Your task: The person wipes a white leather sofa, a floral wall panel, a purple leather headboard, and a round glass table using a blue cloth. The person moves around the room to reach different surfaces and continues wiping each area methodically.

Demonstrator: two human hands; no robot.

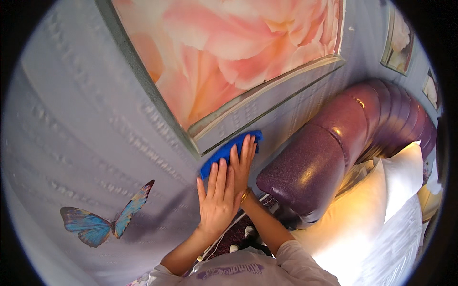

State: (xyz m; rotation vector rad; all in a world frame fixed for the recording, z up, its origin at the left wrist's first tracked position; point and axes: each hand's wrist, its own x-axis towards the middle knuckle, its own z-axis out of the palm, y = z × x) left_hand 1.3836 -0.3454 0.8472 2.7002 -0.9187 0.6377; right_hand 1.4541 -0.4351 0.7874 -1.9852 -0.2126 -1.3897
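Observation:
A blue cloth (214,161) lies flat against the grey-lilac wall, just under the lower left corner of a framed flower picture (232,57). My right hand (242,164) holds it to the wall with outstretched fingers laid over its right part. Lower and to the left, my left hand (217,202) is also flat, its middle fingertips over the cloth's lower edge. The two hands overlap near the right wrist, which wears a gold-coloured bracelet (245,195). The cloth under my fingers is hidden.
To the right stands a purple padded leather headboard (304,171), with pillows (357,207) below it. A blue butterfly decoration (107,225) is on the wall at left. White cables (223,236) run down near the dark red carpet (236,234). Smaller framed pictures (397,43) hang at far right.

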